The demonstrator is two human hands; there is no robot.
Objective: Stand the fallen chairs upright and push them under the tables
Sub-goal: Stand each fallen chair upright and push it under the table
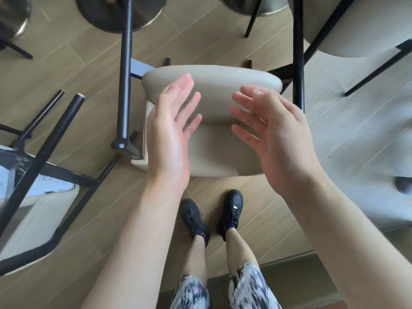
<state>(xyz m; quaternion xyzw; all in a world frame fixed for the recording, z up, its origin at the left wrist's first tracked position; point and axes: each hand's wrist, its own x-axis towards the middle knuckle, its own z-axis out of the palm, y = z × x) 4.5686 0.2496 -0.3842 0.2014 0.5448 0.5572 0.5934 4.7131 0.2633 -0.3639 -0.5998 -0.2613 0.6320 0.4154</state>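
A beige padded chair (211,130) with a rounded cushioned back and thin black metal legs sits at the centre of the frame, below both hands. The left hand (171,132) and right hand (274,134) hover over it, palms facing each other, fingers (188,85) straight and spread, grasping nothing. Whether they touch the cushion cannot be told. At lower left a second chair (38,197) lies tipped, its legs pointing up. The floor (73,70) is light wood-look planking, and round metal table bases (120,12) stand along the top.
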